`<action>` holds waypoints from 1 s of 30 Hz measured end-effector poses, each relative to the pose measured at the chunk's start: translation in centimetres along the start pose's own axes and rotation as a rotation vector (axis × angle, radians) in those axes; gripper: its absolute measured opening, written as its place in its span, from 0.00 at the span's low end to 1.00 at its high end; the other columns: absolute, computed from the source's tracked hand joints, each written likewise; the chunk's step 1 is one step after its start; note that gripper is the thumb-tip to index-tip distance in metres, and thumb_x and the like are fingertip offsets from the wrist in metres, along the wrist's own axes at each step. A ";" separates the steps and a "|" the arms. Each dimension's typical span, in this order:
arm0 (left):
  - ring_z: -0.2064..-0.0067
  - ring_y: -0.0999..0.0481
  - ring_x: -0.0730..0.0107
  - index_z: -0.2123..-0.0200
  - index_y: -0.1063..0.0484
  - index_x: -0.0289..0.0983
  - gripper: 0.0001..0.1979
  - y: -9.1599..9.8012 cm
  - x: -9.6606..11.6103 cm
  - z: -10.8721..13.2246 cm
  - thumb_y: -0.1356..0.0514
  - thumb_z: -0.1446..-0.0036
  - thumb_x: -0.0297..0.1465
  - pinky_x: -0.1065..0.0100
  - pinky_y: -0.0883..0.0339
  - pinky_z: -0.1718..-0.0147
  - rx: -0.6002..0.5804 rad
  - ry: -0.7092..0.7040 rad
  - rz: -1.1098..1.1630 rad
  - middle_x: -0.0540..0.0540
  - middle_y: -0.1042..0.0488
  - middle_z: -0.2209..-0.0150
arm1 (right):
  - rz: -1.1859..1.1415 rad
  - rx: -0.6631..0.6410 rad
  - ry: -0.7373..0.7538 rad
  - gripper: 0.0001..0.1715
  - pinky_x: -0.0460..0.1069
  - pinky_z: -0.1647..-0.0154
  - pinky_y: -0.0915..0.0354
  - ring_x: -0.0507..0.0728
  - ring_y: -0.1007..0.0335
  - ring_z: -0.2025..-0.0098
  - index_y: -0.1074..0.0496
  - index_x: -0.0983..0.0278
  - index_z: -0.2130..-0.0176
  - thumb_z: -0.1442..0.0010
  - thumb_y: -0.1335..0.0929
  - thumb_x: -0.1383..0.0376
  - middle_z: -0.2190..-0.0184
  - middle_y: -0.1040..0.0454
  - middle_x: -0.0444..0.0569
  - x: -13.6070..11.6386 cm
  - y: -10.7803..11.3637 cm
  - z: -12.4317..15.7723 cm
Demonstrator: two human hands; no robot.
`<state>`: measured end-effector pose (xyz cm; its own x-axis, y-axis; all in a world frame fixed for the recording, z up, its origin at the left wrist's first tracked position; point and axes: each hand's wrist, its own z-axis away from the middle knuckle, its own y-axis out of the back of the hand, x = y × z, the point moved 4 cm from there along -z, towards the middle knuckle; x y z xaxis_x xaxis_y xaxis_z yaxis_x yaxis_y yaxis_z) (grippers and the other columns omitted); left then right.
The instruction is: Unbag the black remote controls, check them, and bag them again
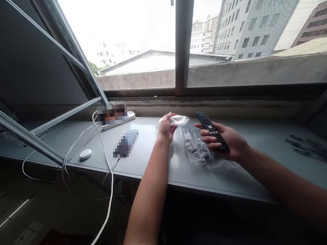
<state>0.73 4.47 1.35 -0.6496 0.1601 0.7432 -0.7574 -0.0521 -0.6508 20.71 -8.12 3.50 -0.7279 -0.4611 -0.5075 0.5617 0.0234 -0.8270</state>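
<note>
A black remote control (207, 123) is gripped in my right hand (229, 140), its buttons facing up and its far end tilted to the left. My left hand (167, 128) is closed on a clear plastic bag (179, 120) just above the desk. Between my two hands, on the desktop, lie clear plastic bags with dark items inside (194, 148); what those items are I cannot make out. Another piece of clear plastic (224, 165) lies under my right hand.
A grey desk (152, 164) runs below a window. On the left are a white power strip (118, 122), a blurred-out phone-like object (125, 143) on a cable, a round white case (85, 154) and a long white cord (110, 178). Several dark slender items (313, 149) lie right.
</note>
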 end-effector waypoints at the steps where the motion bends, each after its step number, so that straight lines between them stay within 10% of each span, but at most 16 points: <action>1: 0.67 0.19 0.75 0.56 0.17 0.34 0.08 0.0 0.0 0.0 0.34 0.27 0.33 0.76 0.27 0.69 0.000 0.000 0.003 0.43 0.15 0.60 | -0.009 0.000 -0.001 0.24 0.44 0.86 0.31 0.54 0.33 0.76 0.30 0.63 0.31 0.17 0.41 0.60 0.67 0.29 0.46 0.0 -0.1 0.0; 11: 0.69 0.20 0.76 0.58 0.18 0.34 0.08 -0.2 0.1 0.2 0.34 0.27 0.32 0.77 0.29 0.72 0.011 0.007 0.023 0.45 0.16 0.62 | -0.002 0.143 0.029 0.25 0.57 0.60 0.11 0.64 0.13 0.57 0.31 0.69 0.30 0.16 0.43 0.61 0.53 0.17 0.61 -0.2 0.3 -0.5; 18: 0.68 0.19 0.75 0.59 0.18 0.34 0.09 -0.2 0.1 0.2 0.35 0.26 0.32 0.76 0.28 0.70 0.008 0.009 0.015 0.44 0.16 0.62 | -0.021 0.012 0.039 0.22 0.43 0.85 0.30 0.54 0.30 0.75 0.31 0.64 0.31 0.17 0.40 0.63 0.63 0.23 0.51 -0.1 0.4 -0.4; 30: 0.69 0.20 0.76 0.59 0.18 0.34 0.08 -0.1 0.1 0.2 0.34 0.27 0.32 0.76 0.28 0.71 0.008 0.009 0.012 0.44 0.16 0.62 | -0.071 0.185 0.147 0.24 0.50 0.73 0.16 0.59 0.20 0.65 0.29 0.64 0.32 0.16 0.39 0.56 0.54 0.19 0.58 -0.5 0.2 -0.1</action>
<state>0.74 4.33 1.50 -0.6581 0.1681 0.7339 -0.7501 -0.0623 -0.6584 21.15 -7.79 3.62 -0.8100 -0.3215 -0.4905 0.5596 -0.1735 -0.8104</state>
